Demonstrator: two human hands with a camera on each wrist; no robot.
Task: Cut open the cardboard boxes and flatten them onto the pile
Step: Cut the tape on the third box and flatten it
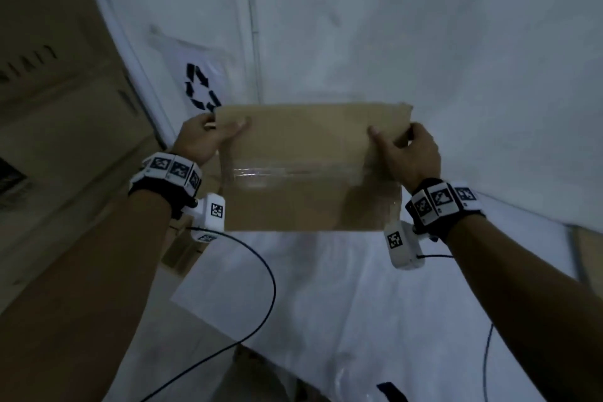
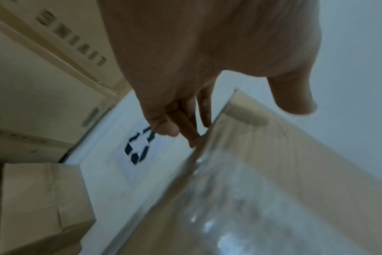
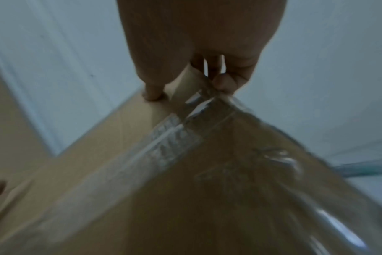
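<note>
A flattened cardboard box [image 1: 310, 170] was held up in the air by both hands, above a white sheet [image 1: 408, 320] spread over the floor. Its far left corner was gripped by the left hand [image 1: 204, 140], the thumb laid on the near face and the fingers [image 2: 185, 126] curled behind the edge. Its far right corner was pinched by the right hand [image 1: 412, 155], thumb on the near face and fingers wrapped round the far side. A strip of clear tape [image 1: 293, 173] was stuck across the middle of the box, and in the right wrist view more tape [image 3: 175, 136] was seen running up to the pinched corner. Beyond the box's left corner, a white bag with a black recycling symbol [image 1: 199, 86] was seen lying on the sheet. To the left of the box, large cardboard cartons [image 1: 49, 108] with printed lettering were stacked, and a smaller carton [image 2: 39, 198] was seen beside them.
</note>
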